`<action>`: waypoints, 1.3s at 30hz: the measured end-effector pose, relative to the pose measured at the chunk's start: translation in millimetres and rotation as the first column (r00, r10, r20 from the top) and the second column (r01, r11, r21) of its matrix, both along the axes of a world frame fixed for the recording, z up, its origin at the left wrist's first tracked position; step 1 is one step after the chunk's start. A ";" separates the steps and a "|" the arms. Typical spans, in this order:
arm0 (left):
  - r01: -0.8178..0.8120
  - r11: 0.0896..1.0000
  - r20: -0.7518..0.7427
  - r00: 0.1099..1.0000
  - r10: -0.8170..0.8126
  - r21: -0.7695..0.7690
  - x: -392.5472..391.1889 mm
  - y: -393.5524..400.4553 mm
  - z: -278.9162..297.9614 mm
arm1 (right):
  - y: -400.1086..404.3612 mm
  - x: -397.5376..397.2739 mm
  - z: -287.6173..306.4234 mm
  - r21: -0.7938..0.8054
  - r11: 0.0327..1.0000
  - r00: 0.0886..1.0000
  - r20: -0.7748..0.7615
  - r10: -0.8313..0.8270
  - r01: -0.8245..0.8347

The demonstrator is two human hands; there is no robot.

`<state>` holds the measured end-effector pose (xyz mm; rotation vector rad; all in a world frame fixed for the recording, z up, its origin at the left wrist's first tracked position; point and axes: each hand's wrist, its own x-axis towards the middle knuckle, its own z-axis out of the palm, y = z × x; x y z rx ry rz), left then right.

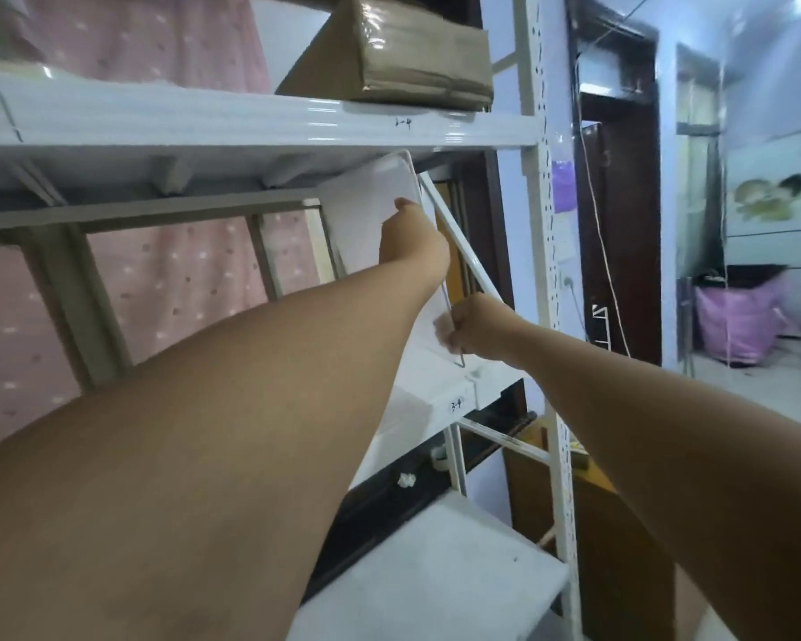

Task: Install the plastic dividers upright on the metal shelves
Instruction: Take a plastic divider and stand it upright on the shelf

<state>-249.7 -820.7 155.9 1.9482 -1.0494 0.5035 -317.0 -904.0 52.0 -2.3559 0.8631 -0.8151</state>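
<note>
White plastic divider (371, 210) stands tilted between two metal shelves (250, 127) because your left hand (412, 238) presses its top edge while right hand (475, 328) fingers (449, 337) pinch its lower corner.

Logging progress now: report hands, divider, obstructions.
Left hand flat against divider. Right hand gripping its lower front edge. Divider tilted between shelves, not upright yet. Nothing blocking.

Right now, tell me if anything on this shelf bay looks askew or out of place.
The plastic divider leans instead of standing upright: its top sits under the upper shelf, tilted left. The left hand presses its face; the right hand grips its lower front edge. The cardboard box overhangs that shelf.
</note>
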 end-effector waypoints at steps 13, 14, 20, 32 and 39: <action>0.055 0.998 -0.002 0.998 -0.055 0.018 -6.7 -81.6 -21.3 | -87.2 -7.5 -25.3 0.018 0.996 0.994 0.059 -0.087 0.087; 0.051 0.999 0.000 0.999 -0.051 0.015 -4.1 -86.6 -22.7 | -92.0 -4.5 -26.6 0.024 0.996 0.994 0.066 -0.084 0.082; -0.004 1.000 0.046 0.999 0.003 0.026 14.8 -108.4 -32.5 | -115.2 19.1 -39.3 0.114 0.993 0.990 0.138 0.016 -0.031; 0.007 1.000 -0.012 1.000 -0.007 -0.003 35.6 -126.0 -32.9 | -126.8 31.8 -40.9 0.198 0.972 0.984 0.148 0.100 -0.129; 0.012 1.000 -0.003 1.000 -0.012 0.021 34.7 -127.3 -33.7 | -125.2 33.2 -43.4 0.209 0.970 0.981 0.171 0.087 -0.122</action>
